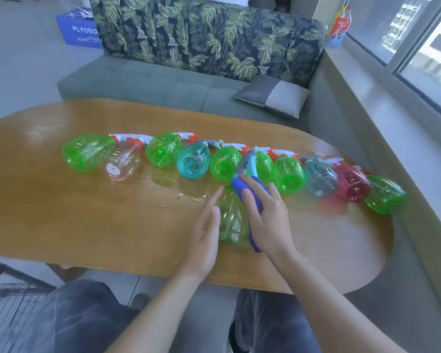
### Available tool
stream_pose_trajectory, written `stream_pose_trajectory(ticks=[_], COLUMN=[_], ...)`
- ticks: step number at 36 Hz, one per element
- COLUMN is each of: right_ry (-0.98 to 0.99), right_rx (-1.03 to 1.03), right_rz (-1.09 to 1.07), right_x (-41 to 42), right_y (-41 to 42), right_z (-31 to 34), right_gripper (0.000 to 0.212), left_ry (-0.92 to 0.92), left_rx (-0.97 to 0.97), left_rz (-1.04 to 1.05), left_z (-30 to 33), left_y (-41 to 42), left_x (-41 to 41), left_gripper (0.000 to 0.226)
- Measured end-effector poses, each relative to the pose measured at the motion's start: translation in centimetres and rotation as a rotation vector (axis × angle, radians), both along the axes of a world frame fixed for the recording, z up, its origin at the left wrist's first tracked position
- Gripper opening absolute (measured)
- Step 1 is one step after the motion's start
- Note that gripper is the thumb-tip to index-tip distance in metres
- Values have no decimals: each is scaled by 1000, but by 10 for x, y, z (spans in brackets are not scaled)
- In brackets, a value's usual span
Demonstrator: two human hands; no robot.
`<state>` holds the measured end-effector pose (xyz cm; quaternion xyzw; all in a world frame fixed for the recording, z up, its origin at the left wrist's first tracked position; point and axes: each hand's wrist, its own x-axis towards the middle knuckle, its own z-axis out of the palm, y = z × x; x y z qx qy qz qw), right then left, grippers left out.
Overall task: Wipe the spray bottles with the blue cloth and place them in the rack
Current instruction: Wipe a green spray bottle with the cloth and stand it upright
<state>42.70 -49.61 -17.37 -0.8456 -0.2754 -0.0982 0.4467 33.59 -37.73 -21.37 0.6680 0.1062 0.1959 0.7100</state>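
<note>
Green translucent plastic spray bottle [231,220] is lying at lower centre of the frame, its long axis running toward the top, between the flat-fingered left hand [204,240] and the right hand [267,220] pressing the blue cloth [251,197] against it.

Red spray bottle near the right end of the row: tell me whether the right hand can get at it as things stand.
Probably yes. The red spray bottle lies uncovered on the table, with open tabletop toward the right hand. That hand is pressing the blue cloth on a green bottle, so it isn't free.
</note>
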Motion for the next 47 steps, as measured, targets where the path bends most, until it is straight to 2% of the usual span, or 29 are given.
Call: stream_pose_trajectory(ticks=[4, 9, 12, 16, 21, 25, 30, 37, 40, 43, 47], right_ry=[-60, -436, -521, -358, 19, 66, -67, -546, -601, -457, -66], right_rx=[16, -133, -192, -89, 91, 107, 49, -213, -246, -144, 47], right_rz=[16, 229, 234, 173, 34, 39, 71, 330, 318, 232, 62], right_x=[-18, -42, -39, -25, -8, -5, -22, -38, -28, -18, -3], right_y=[-4, -29, -36, -31, -3, 5, -8, -33, -35, -29, -13], right_z=[-12, -33, -39, -25, -9, -4, -10, -24, -18, -18, -7], right_gripper=[38, 32, 30, 35, 34, 33, 37, 32, 31, 32, 37], left_ry=[-1, 27, 27, 31, 26, 64, 51, 12, 18, 41, 22], left_rx=[-19, -64, -60, -15, -65, -119, -110, -113, -114, -107, -54], left_rz=[-15, 11, 12, 18, 26, 17, -5, -10, -13, -29, -39], left_z=[-4, -10, -5, -2, -6, -2, 2, 0, 0, -2, 2], left_y=[3, 2, -1, -4, 0, 1, 3, 6, 5, 4, 2], left_x=[2, -1, 1, 3, -5, -5, -4, -7, -5, -4, -4], left_gripper=[59, 52, 42, 47, 46, 50, 46, 51, 51, 52, 40])
